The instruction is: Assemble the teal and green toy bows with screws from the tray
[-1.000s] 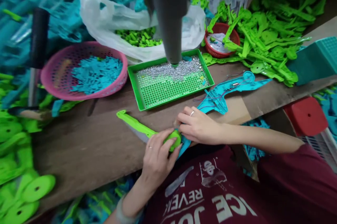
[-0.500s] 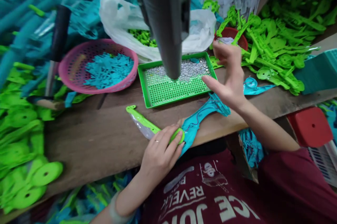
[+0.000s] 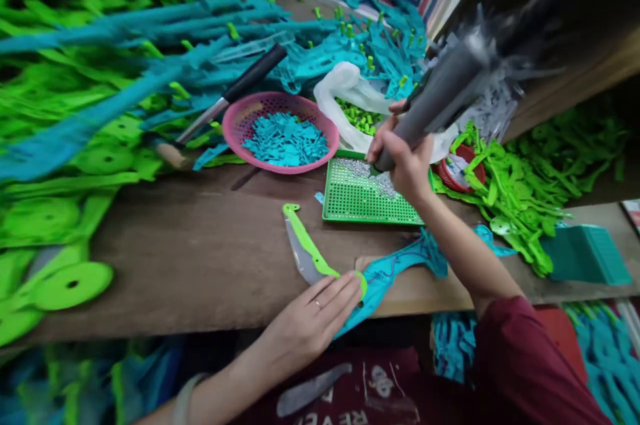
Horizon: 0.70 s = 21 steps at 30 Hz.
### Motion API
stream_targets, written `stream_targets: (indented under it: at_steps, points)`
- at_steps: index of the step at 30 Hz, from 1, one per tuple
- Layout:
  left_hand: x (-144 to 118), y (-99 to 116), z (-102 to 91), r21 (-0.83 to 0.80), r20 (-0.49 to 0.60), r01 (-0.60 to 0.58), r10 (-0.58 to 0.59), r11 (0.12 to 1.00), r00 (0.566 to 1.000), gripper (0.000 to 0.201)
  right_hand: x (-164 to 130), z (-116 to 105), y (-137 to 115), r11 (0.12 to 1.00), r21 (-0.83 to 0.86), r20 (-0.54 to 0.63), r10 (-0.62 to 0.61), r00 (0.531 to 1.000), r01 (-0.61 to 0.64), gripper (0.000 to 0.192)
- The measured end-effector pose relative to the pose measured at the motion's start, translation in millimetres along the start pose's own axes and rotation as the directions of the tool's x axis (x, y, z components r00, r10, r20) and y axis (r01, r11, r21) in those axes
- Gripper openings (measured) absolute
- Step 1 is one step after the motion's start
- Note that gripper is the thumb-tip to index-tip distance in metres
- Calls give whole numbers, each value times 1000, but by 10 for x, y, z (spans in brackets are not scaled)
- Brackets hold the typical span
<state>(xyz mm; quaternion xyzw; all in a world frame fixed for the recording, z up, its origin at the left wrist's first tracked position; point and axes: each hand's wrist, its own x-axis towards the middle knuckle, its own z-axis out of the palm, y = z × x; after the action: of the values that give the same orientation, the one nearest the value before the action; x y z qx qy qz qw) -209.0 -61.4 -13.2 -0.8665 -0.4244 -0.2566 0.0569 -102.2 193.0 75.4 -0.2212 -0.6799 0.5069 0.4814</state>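
Note:
My right hand is wrapped round a dark grey cylindrical power screwdriver, held slanting above the green perforated tray. Small silver screws lie heaped in that tray; the tool's tip is hidden by my fingers. My left hand presses its fingers, held together, over the round end of a bright green plastic piece with a clear grey blade-like part. That end rests on a long blue plastic piece, which has a thin dark wire along it and lies at the table's front edge.
A pink basket of small blue parts and a white bag of green pegs stand behind. A hammer leans at the left. Green parts and a teal bin are at the right. Beyond the basket lie blue pieces.
My right hand, empty and reaching before, has taken hold of the hanging power screwdriver, which now slants. My left hand stays on the green piece. The camera view has shifted and turned.

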Motion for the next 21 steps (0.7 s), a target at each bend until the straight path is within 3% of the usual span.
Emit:
stream_targets:
  at_steps: [3, 7, 17, 21]
  points:
    - [-26, 17, 72, -12, -102, 24, -25, 1000, 995, 44, -37, 259, 320, 979, -191, -124, 51, 991, -74, 51]
    - [-8, 28, 69, -58, -138, 47, -54, 997, 989, 43, -111, 353, 473, 946, -303, -157, 74, 985, -119, 52]
    - [-64, 56, 173, -27, -196, 72, -76, 997, 978, 40, -136, 305, 511, 956, -270, -192, 65, 979, -116, 43]
    - [-90, 82, 207, -4, -175, 62, -62, 998, 983, 41, -108, 309, 567, 980, -177, -198, 57, 979, -93, 42]
